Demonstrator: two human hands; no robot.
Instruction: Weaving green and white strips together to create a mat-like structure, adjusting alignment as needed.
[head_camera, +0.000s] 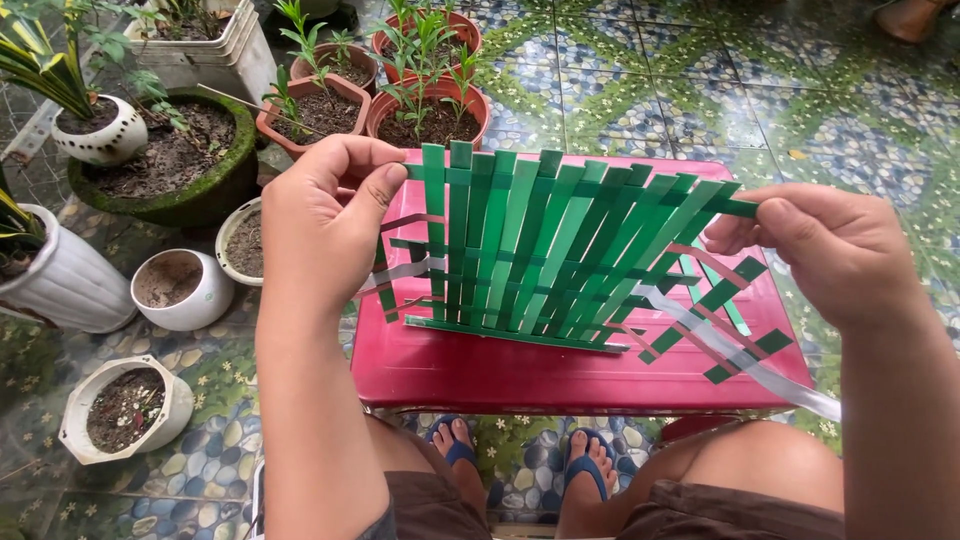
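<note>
From my feed I see a floor (640, 90) of tiles patterned like blue and grey pebbles crossed by green diagonal bands, lit by soft, even daylight. In the middle stands a red plastic counter (560, 375) with a ridged top. At the far left sit plant pots: a round mossy pot (175, 160) of dark soil, terracotta pots (425, 110) with thin green shoots, a rectangular white planter (205, 50). On the near left are white pots (180, 290) holding only soil, and a ribbed white pot (65, 280) at the edge.
</note>
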